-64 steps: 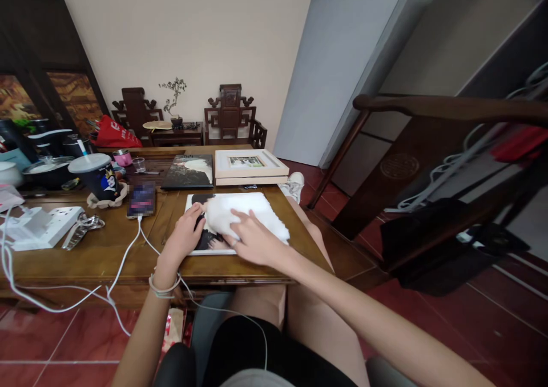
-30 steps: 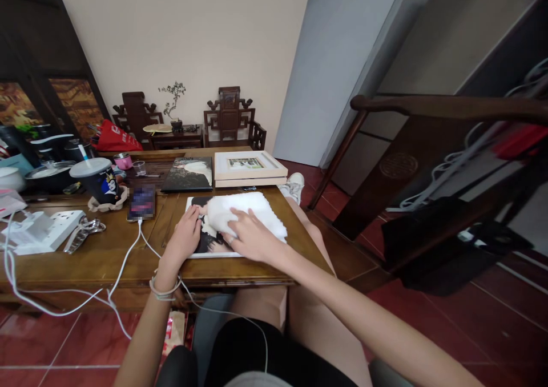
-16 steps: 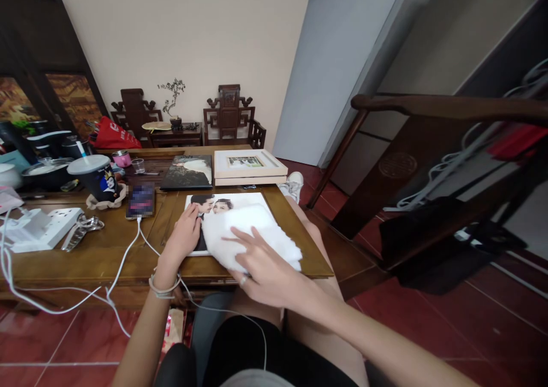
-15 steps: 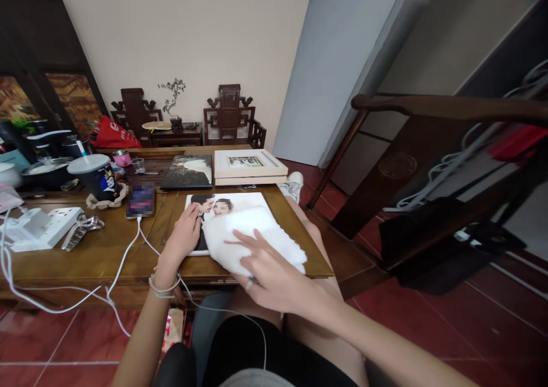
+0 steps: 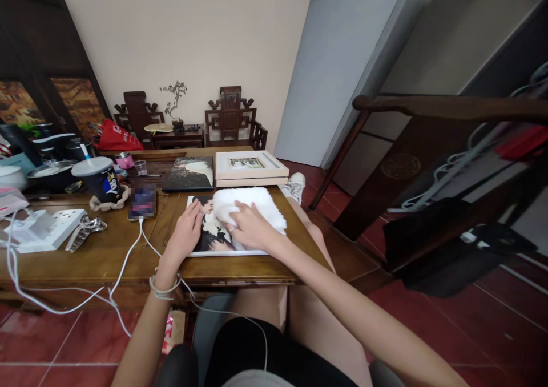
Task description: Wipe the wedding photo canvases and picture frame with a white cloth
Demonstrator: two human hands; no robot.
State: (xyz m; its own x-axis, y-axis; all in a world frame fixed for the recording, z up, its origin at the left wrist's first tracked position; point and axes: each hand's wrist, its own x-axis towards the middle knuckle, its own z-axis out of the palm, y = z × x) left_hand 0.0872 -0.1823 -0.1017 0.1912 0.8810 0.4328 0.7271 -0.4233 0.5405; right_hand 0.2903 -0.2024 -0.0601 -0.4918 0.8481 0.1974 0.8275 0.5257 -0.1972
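Observation:
A large photo print (image 5: pixel 214 240) lies flat on the wooden table (image 5: pixel 98 258) in front of me. A fluffy white cloth (image 5: pixel 257 203) covers its upper right part. My right hand (image 5: pixel 250 229) presses down on the cloth with fingers curled over it. My left hand (image 5: pixel 187 233) lies flat on the print's left edge, fingers stretched out, holding it down. A bracelet circles my left wrist.
Behind the print lie a dark photo panel (image 5: pixel 189 173) and a stacked white picture frame (image 5: pixel 248 166). To the left are a phone (image 5: pixel 142 201) on a white cable, a dark cup (image 5: pixel 100 179), keys and a power strip (image 5: pixel 45 229). A dark wooden chair (image 5: pixel 432 164) stands at right.
My right hand pulled the cloth down to the print's near edge half a second ago, then pushed it back up to the far right corner. My left hand stayed put.

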